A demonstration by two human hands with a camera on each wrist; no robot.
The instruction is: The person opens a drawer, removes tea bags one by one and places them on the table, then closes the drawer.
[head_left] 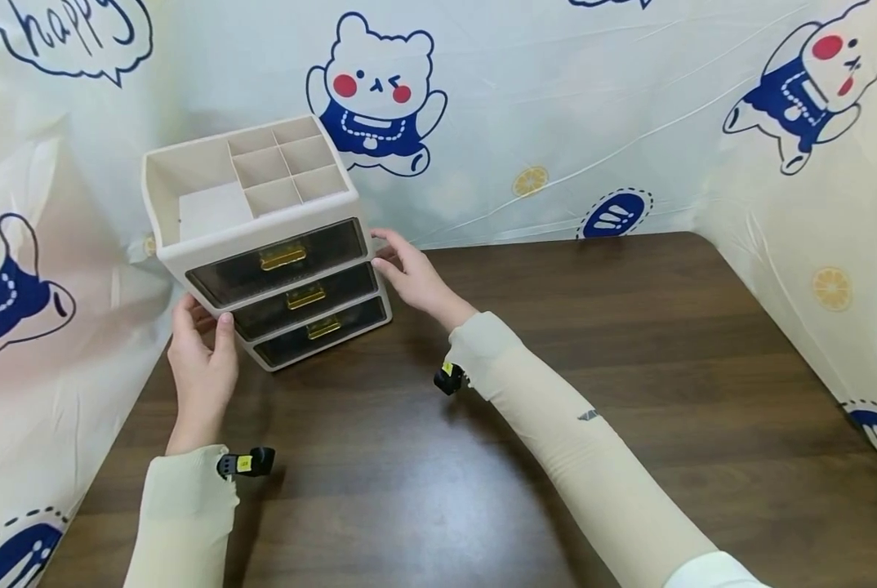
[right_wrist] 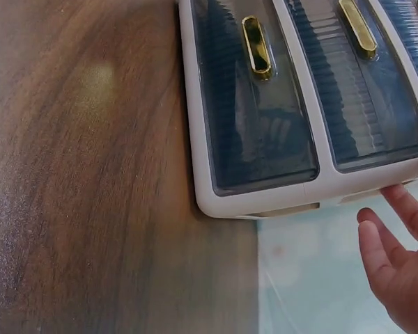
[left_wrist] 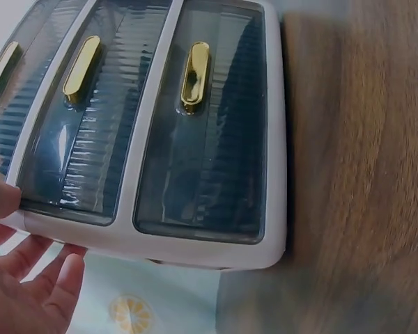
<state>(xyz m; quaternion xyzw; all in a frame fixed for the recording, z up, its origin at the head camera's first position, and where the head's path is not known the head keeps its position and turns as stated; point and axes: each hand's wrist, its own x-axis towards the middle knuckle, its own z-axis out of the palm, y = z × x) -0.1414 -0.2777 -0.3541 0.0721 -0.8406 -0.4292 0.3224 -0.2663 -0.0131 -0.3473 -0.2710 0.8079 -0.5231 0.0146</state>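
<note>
A white desktop drawer organizer [head_left: 265, 233] stands on the brown tabletop toward the back left. Its front has three dark translucent drawers with gold handles, all closed, and its top is divided into compartments. My left hand [head_left: 203, 371] is at its left side, thumb by the front edge and fingers along the side wall. In the left wrist view, that hand's fingers [left_wrist: 66, 285] are loosely bent beside the organizer. My right hand [head_left: 416, 278] touches the right side with relaxed fingers. The right wrist view shows one fingertip at the side edge and other fingers [right_wrist: 376, 243] apart from it.
The brown wood-grain table [head_left: 556, 343] extends to the right and front of the organizer. A pale printed sheet [head_left: 527, 106] with cartoon bears hangs behind and along both sides. Black straps with cameras [head_left: 449, 378] sit at both wrists.
</note>
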